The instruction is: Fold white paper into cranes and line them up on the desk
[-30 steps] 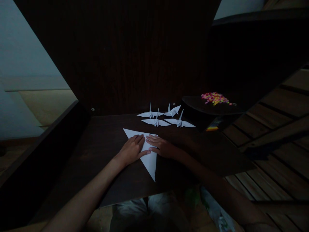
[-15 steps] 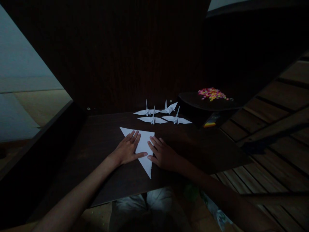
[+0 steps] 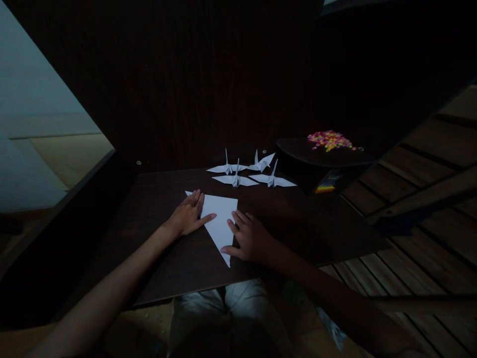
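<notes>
A white sheet of paper folded into a triangle (image 3: 219, 209) lies flat on the dark wooden desk (image 3: 164, 278). Across its upper left part rests my left hand (image 3: 186, 214), its fingers laid flat and the thumb stretched over the paper. My right hand (image 3: 248, 236) touches the paper's right edge with fingers apart, the thumb near the lower corner. Behind the paper stand several white origami cranes, among them a front left crane (image 3: 235, 181) and a front right crane (image 3: 273, 181). Neither hand touches them.
A small dark corner shelf (image 3: 298, 151) at the right bears a heap of small colourful pieces (image 3: 331, 140). Under it is a thing with a yellow edge (image 3: 325, 189). A dark side board (image 3: 67, 228) borders the desk on the left. Wooden slats (image 3: 428, 199) show at the right.
My left hand has slid left and up along the paper. The right thumb has moved down toward the lower corner. The view has shifted slightly.
</notes>
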A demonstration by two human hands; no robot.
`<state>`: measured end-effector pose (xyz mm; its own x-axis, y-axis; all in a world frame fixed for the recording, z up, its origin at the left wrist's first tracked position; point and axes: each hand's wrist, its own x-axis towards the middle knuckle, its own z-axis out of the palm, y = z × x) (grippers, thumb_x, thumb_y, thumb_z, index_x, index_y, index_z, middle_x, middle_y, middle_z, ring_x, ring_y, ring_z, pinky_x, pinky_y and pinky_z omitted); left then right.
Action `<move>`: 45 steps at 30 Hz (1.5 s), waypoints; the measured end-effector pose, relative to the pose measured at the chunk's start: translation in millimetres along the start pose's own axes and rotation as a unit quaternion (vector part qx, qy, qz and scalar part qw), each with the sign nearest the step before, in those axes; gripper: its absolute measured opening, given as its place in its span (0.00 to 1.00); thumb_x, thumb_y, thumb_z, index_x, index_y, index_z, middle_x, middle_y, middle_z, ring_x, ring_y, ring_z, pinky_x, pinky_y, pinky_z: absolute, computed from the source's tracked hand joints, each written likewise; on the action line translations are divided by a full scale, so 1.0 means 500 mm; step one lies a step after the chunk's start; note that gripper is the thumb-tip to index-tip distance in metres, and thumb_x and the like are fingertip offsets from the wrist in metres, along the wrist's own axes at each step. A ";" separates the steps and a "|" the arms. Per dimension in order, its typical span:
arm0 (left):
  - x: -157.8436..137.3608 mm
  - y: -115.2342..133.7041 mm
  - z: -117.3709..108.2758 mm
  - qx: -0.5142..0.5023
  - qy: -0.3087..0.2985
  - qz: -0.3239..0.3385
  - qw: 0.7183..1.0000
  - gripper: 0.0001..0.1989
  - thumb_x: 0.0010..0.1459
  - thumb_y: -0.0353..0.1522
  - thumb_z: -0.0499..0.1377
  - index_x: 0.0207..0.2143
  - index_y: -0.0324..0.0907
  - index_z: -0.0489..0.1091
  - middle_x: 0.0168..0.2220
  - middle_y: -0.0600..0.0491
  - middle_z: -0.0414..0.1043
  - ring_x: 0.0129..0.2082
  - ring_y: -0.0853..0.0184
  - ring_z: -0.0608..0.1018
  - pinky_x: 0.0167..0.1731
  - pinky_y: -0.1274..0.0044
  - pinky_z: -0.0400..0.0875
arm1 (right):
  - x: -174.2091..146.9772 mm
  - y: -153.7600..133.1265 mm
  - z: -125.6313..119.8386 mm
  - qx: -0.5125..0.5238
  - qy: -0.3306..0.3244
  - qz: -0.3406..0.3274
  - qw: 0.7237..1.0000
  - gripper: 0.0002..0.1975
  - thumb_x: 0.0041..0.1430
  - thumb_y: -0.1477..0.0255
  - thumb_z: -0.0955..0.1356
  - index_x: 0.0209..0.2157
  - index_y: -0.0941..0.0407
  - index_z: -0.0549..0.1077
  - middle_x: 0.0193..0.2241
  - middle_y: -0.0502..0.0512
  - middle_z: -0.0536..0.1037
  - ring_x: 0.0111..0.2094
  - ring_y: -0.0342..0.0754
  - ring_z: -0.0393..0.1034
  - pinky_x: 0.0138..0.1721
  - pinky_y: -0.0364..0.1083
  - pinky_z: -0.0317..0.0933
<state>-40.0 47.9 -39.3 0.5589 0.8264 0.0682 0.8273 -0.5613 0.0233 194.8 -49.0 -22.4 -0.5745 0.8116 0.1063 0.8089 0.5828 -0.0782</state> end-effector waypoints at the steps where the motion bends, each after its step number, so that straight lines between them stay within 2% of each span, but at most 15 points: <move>1: 0.000 0.000 -0.001 0.002 -0.003 -0.001 1.000 0.47 0.60 0.58 0.39 0.63 0.24 0.51 0.65 0.31 0.48 0.66 0.49 0.52 0.62 0.63 0.53 | 0.004 -0.005 -0.001 -0.007 0.001 0.003 1.000 0.43 0.56 0.47 0.64 0.55 0.73 0.67 0.57 0.83 0.63 0.60 0.68 0.55 0.58 0.61 0.53; 9: -0.002 -0.008 0.006 -0.012 0.012 0.002 1.000 0.45 0.61 0.56 0.39 0.63 0.25 0.52 0.65 0.32 0.48 0.66 0.50 0.52 0.62 0.64 0.52 | 0.008 -0.013 -0.005 -0.007 -0.015 0.014 1.000 0.48 0.52 0.43 0.65 0.55 0.75 0.66 0.58 0.84 0.61 0.60 0.69 0.56 0.56 0.61 0.55; 17: 0.000 -0.009 0.006 -0.006 0.017 0.009 1.000 0.45 0.61 0.56 0.38 0.63 0.26 0.53 0.65 0.32 0.50 0.66 0.50 0.53 0.62 0.64 0.53 | -0.011 -0.004 0.001 0.013 -0.008 -0.022 1.000 0.48 0.48 0.42 0.66 0.55 0.69 0.67 0.59 0.77 0.62 0.60 0.68 0.55 0.56 0.61 0.55; 21: 0.000 -0.009 0.007 -0.007 0.016 0.010 1.000 0.45 0.61 0.56 0.39 0.63 0.25 0.52 0.65 0.30 0.49 0.66 0.50 0.53 0.62 0.64 0.52 | -0.027 -0.007 -0.005 0.016 -0.028 -0.049 0.998 0.44 0.51 0.44 0.66 0.57 0.65 0.66 0.60 0.74 0.61 0.61 0.68 0.55 0.56 0.61 0.55; 26: 0.000 -0.012 0.009 -0.014 0.018 0.011 1.000 0.43 0.62 0.55 0.40 0.63 0.27 0.51 0.65 0.32 0.48 0.66 0.50 0.52 0.62 0.62 0.52 | -0.039 -0.018 -0.006 0.020 -0.034 -0.101 0.994 0.29 0.57 0.53 0.67 0.55 0.56 0.69 0.61 0.68 0.63 0.62 0.63 0.55 0.58 0.61 0.53; 30: -0.002 -0.008 0.008 -0.001 0.015 0.013 1.000 0.42 0.62 0.54 0.40 0.63 0.26 0.52 0.65 0.32 0.48 0.66 0.51 0.52 0.63 0.64 0.51 | -0.050 -0.029 -0.007 0.032 -0.025 -0.129 0.991 0.21 0.63 0.60 0.65 0.53 0.56 0.70 0.60 0.66 0.64 0.63 0.59 0.53 0.60 0.58 0.52; 39: -0.019 0.009 -0.002 -0.003 0.023 0.020 1.000 0.33 0.66 0.46 0.41 0.61 0.29 0.58 0.63 0.36 0.56 0.64 0.55 0.59 0.62 0.67 0.54 | -0.061 -0.041 -0.017 0.056 -0.034 -0.113 0.991 0.18 0.66 0.64 0.62 0.52 0.57 0.72 0.60 0.64 0.65 0.64 0.58 0.52 0.60 0.56 0.55; 45: -0.018 -0.002 -0.014 0.017 0.011 -0.069 0.997 0.36 0.66 0.47 0.41 0.60 0.24 0.57 0.62 0.31 0.56 0.64 0.51 0.59 0.61 0.63 0.55 | -0.051 -0.047 -0.023 0.038 -0.054 -0.106 0.992 0.16 0.65 0.65 0.63 0.50 0.57 0.73 0.59 0.66 0.66 0.62 0.61 0.55 0.59 0.58 0.55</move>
<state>-46.3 40.5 -32.7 0.4381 0.8946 0.0882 0.8981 -0.4398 -0.0005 191.7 -83.8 -11.8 -0.7439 0.6679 0.0223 0.6590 0.7387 -0.1413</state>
